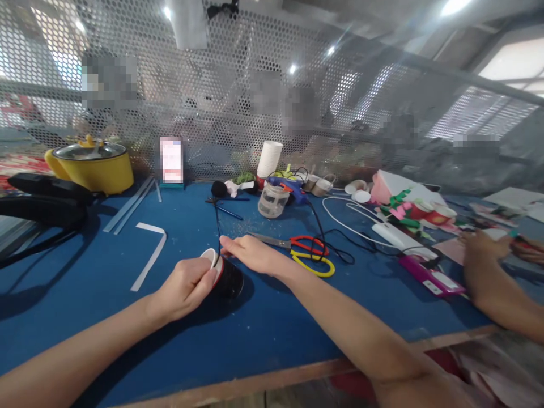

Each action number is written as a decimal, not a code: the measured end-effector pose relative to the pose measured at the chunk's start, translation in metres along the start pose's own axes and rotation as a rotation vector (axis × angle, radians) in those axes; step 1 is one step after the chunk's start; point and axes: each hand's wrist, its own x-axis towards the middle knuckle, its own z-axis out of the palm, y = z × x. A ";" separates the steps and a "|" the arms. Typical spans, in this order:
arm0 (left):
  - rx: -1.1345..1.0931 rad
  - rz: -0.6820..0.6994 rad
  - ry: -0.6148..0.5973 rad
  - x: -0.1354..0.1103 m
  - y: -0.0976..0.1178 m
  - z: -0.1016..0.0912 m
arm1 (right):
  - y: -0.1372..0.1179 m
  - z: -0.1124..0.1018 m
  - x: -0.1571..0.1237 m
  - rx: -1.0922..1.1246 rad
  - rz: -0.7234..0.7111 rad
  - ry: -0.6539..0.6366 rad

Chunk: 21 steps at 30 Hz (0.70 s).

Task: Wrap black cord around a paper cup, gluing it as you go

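Observation:
My left hand [187, 283] grips the white rim of a cup [230, 280], thumb outside and fingers at its mouth. The cup lies tilted over the table, and its side is covered in black. A black yarn [217, 221] runs from a small black ball of yarn [219, 188] down to the cup's mouth. At the rim, my right hand [253, 254] has its fingers closed on the yarn; the fingertips are partly hidden. Just beyond that hand lie scissors [293, 245] with one red and one yellow handle.
Behind are a clear plastic jar [272, 202], a blue glue gun [291, 187] and a phone [171, 161]. A yellow pot [96, 167] and a bent white strip [151, 255] are left. Right are a purple power strip [429, 276], loose cables and a co-worker's hand [484, 249].

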 end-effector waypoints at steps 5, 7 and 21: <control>0.000 0.150 -0.019 0.000 0.004 -0.001 | 0.003 0.014 0.004 0.312 0.039 -0.041; -0.035 0.113 -0.031 0.001 0.006 -0.001 | 0.001 0.014 0.002 0.410 0.043 0.019; -0.664 -0.747 -0.041 0.008 0.006 0.003 | 0.003 -0.009 -0.008 0.585 -0.147 0.362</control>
